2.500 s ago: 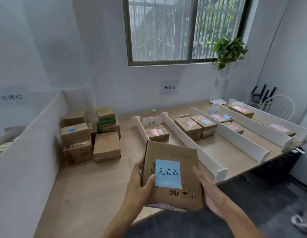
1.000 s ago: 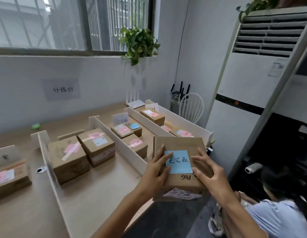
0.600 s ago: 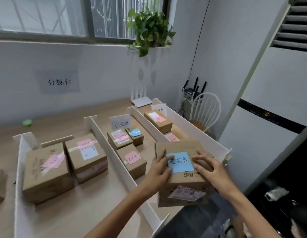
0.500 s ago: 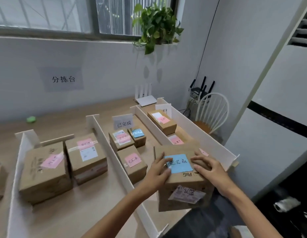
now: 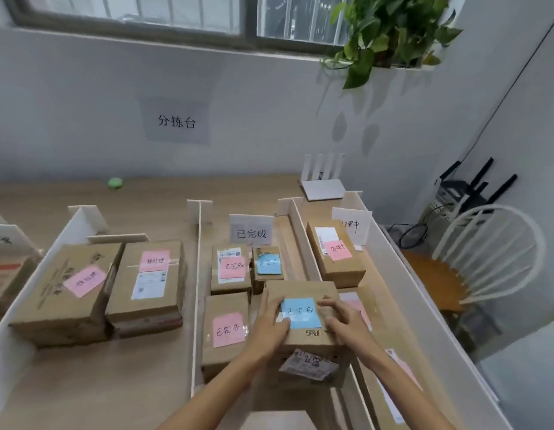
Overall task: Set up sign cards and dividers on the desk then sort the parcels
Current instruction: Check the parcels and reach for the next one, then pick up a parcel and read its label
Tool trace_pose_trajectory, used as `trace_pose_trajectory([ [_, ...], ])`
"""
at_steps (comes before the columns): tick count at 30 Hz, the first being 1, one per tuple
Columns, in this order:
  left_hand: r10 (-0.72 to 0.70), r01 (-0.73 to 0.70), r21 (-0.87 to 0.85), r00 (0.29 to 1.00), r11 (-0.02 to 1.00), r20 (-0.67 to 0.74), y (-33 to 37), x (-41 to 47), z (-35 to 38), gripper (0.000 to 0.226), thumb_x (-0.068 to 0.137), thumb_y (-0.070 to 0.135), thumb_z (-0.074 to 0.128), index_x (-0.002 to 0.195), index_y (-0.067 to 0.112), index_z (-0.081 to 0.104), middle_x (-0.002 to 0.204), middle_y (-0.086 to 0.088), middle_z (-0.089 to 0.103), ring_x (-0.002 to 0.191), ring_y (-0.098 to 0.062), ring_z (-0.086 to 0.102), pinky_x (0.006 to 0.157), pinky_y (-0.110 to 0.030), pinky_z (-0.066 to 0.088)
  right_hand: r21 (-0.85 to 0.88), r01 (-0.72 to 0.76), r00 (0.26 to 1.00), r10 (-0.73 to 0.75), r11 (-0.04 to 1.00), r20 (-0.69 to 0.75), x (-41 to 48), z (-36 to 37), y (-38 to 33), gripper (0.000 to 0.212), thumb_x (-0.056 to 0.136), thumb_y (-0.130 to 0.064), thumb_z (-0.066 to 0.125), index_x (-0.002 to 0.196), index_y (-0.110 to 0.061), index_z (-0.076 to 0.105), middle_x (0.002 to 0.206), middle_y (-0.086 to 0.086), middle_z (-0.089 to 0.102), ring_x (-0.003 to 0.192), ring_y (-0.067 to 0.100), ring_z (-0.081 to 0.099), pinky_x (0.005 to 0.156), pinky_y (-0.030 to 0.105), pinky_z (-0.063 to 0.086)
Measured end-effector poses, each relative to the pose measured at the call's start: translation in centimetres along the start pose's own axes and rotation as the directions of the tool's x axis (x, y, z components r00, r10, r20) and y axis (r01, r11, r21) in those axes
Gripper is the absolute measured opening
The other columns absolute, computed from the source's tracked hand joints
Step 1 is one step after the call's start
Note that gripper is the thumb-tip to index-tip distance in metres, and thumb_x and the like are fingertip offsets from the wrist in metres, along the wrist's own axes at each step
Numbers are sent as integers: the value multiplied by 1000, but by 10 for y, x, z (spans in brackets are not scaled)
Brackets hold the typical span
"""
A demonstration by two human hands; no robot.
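Note:
I hold a brown cardboard parcel (image 5: pixel 303 293) with a blue note on top between both hands. My left hand (image 5: pixel 271 321) grips its left side and my right hand (image 5: pixel 344 321) its right side. It hovers over the lane headed by a white sign card (image 5: pixel 251 233). In that lane lie a parcel with a pink note (image 5: pixel 226 328), another pink-noted parcel (image 5: pixel 230 268) and a small blue-noted parcel (image 5: pixel 268 265). White dividers (image 5: pixel 195 290) split the wooden desk (image 5: pixel 83 383) into lanes.
Two larger parcels (image 5: pixel 145 283) sit in the lane to the left. The right lane holds a second sign card (image 5: pixel 351 225) and a pink-noted parcel (image 5: pixel 336 254). A white router (image 5: pixel 323 189) stands at the back; a white chair (image 5: pixel 474 262) stands past the desk's right edge.
I have turned right from the stack of unsorted parcels and carried the blue-noted parcel over to the middle lane, lowering it beside the pink-noted parcel.

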State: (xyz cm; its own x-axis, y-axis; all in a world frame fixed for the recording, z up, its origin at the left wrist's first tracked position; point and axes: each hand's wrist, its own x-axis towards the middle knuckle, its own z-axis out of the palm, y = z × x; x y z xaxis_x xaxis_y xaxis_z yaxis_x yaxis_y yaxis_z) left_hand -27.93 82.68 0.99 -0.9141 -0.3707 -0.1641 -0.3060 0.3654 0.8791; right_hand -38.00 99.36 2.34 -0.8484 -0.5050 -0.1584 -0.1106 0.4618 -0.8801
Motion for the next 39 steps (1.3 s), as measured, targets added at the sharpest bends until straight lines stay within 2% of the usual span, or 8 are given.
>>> trace_pose_trajectory([
  [2,-30,31,18,998,999,-52,-9,19,7,51,80,30,45,131,32,39,155,16,1,141,-15,20,112,-36,31,-27,17,999,-16,999,40,23,8,14,30,89,-3,54,106,-26,62,134,-11,47,121,5,44,75,-3,37],
  [6,28,-18,111,995,994,-94,-28,48,18,46,93,21,44,136,27,31,153,15,-4,133,-3,21,100,-9,30,-42,62,988,-55,997,145,59,18,43,32,93,-10,52,108,-37,56,138,-20,36,128,1,35,91,5,37],
  [10,18,11,259,994,966,-111,-59,64,25,48,95,30,39,139,32,22,155,9,-14,145,-14,2,119,-33,15,-161,155,971,-120,975,208,80,31,65,44,92,-4,46,114,-43,49,147,-15,30,138,4,27,116,32,25],
  [17,-115,150,651,989,744,-96,-71,65,27,70,84,57,1,148,30,-5,153,-6,-28,142,-24,-25,116,-40,-7,-339,218,952,-122,915,282,87,45,76,55,94,-11,46,127,-52,35,153,-20,11,145,17,-2,119,44,16],
  [20,-116,147,603,989,784,-90,-63,57,8,65,98,41,30,149,23,-6,157,-2,-17,144,-22,-19,118,-40,-5,-485,243,963,-148,840,226,85,48,72,43,96,-16,42,136,-34,40,155,-10,16,146,23,-1,119,43,12],
  [24,-12,102,494,983,864,-182,-69,10,-41,56,97,32,38,147,25,14,157,6,6,146,-16,-3,121,-36,6,-389,249,968,-230,887,95,59,67,43,35,90,-2,49,113,-27,56,131,-3,52,130,20,38,110,37,34],
  [30,38,100,469,960,877,-277,-90,-108,-145,46,91,35,37,136,24,39,144,6,35,138,-8,25,113,-21,16,-292,416,901,-346,861,263,-14,141,-38,45,88,3,48,90,-42,53,105,-15,56,107,4,48,91,10,33],
  [39,-4,259,308,772,915,-636,-130,-358,-300,37,84,33,37,108,23,63,107,12,62,103,-2,53,87,-2,31,-25,688,633,-583,726,509,-150,346,-147,62,77,-7,43,92,-66,52,96,-46,55,94,-16,51,84,1,35],
])
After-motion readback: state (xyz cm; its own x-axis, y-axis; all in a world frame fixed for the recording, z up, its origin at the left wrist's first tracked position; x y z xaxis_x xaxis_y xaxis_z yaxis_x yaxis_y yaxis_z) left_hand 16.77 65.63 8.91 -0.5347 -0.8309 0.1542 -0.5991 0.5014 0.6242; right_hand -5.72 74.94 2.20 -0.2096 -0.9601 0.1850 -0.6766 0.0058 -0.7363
